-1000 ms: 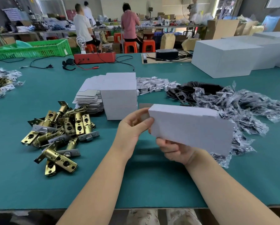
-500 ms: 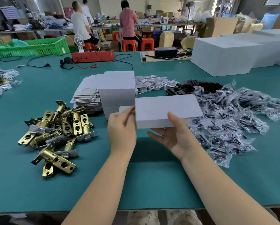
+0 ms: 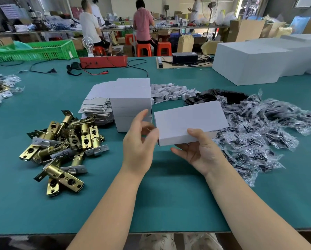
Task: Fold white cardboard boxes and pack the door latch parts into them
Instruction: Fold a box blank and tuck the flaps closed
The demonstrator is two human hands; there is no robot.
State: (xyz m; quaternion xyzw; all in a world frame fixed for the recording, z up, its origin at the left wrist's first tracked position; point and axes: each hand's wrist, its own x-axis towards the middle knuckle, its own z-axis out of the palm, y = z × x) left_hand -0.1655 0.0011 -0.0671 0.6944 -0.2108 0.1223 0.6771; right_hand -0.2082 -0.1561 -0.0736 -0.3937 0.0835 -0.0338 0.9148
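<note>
While the right hand (image 3: 200,150) grips it, the white box (image 3: 189,121) looks closed.

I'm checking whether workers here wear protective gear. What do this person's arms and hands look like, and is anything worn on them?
Both forearms are bare as far as the frame's lower edge shows, with no sleeves in view. The left hand and right hand carry no gloves, rings, watch or wristbands. No markings or bandages show.

Green-topped table (image 3: 42,204); orange stools (image 3: 143,49); cluttered workbenches (image 3: 169,27) behind.
</note>
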